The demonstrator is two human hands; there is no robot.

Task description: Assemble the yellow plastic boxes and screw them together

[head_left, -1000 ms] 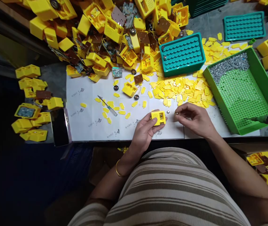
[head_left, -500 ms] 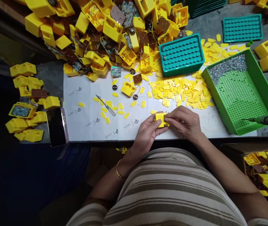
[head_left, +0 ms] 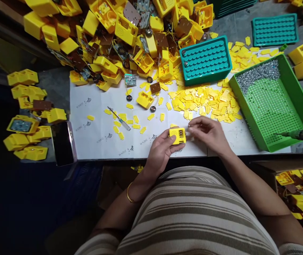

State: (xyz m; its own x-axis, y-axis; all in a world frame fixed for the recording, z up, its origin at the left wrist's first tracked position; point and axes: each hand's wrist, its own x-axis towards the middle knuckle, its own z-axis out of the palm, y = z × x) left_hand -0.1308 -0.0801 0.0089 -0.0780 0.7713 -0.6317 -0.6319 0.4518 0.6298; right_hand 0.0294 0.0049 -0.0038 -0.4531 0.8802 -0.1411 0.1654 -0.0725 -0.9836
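Note:
My left hand (head_left: 162,148) grips a small yellow plastic case (head_left: 177,136), thumb across its front. The case shows a patch of small round holes and an open compartment with metal inside at its right end. Just right of the case, and apart from it, my right hand (head_left: 209,134) has its fingers curled, thumb and index tips close together. Whatever sits between those tips, if anything, is too small to make out. Loose yellow covers (head_left: 207,102) lie in a heap beyond both hands.
A teal tray (head_left: 206,76) and a green basket (head_left: 270,141) holding small metal screws (head_left: 260,74) stand to the right, near a power screwdriver (head_left: 302,134). Left are a screwdriver (head_left: 124,124) and a phone (head_left: 63,143). Yellow housings (head_left: 126,32) pile up at the back.
My right hand has come off the yellow case and moved slightly right, uncovering its compartment. My left hand has shifted a little left with the case.

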